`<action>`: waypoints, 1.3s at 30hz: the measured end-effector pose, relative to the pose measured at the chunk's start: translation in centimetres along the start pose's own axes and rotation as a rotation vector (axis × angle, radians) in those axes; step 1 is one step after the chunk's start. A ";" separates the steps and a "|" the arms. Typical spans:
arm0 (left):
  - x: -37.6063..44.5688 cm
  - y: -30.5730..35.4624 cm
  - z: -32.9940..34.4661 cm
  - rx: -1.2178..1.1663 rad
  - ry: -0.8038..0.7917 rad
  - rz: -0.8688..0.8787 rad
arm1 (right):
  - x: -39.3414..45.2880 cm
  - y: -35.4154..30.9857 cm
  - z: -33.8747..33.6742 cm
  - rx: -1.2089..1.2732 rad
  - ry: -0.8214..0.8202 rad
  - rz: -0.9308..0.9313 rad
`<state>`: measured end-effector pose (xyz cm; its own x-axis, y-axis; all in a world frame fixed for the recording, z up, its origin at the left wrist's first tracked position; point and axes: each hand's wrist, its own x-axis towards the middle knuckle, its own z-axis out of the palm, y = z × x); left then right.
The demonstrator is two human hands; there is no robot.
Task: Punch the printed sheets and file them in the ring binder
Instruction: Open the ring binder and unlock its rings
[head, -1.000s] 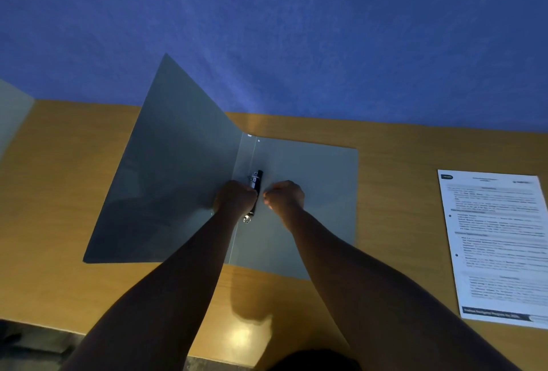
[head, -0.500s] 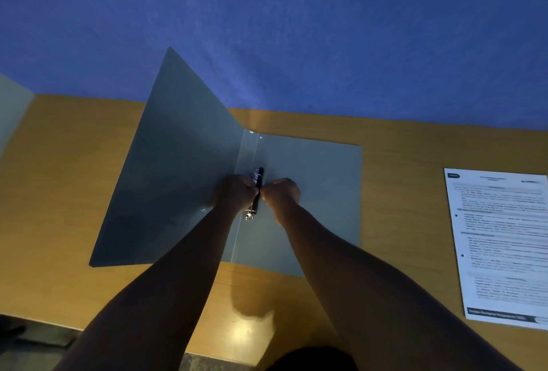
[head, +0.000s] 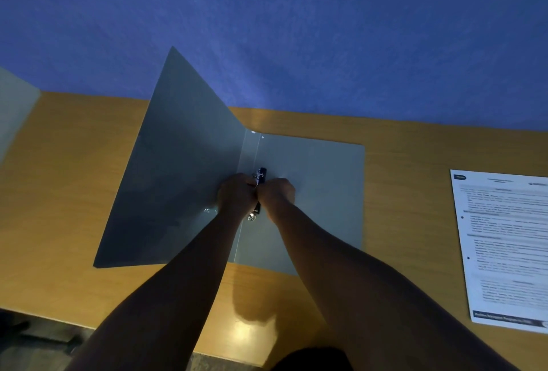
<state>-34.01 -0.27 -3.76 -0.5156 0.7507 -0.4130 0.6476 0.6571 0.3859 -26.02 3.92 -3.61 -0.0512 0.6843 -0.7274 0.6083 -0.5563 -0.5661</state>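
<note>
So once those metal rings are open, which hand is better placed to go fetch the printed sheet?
The right hand, probably. The white printed sheet lies on the wooden desk to the right of the open grey ring binder, on that hand's side. The left hand would have to cross over the binder's metal ring mechanism.

Since a second ago the right hand point(head: 277, 194) (fingers curled) has closed in against the left hand point(head: 235, 195) over the ring mechanism point(head: 261, 176).

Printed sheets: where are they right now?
In the head view, the printed sheets lie flat on the desk at the far right, apart from the open ring binder.
</note>
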 end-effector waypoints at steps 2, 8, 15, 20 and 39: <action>0.0 -0.4 0.3 -0.047 0.033 -0.007 | 0.1 0.1 0.4 -0.055 0.028 -0.032; -0.1 -1.4 0.3 -0.085 0.088 0.018 | -0.4 -0.1 0.8 -0.155 0.081 -0.080; 0.1 -1.7 0.0 -0.139 0.085 -0.060 | -0.4 -0.5 0.6 -0.073 0.097 -0.003; 0.0 -1.4 -0.3 -0.055 0.058 -0.046 | -0.4 0.0 1.0 0.014 0.134 0.018; -0.5 -0.9 -0.9 -0.060 0.048 -0.062 | -0.2 0.8 1.2 0.039 0.059 -0.084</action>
<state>-34.86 -1.19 -3.15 -0.5810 0.7096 -0.3987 0.5795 0.7046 0.4096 -26.44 2.80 -4.42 -0.0533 0.7555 -0.6530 0.5723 -0.5128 -0.6399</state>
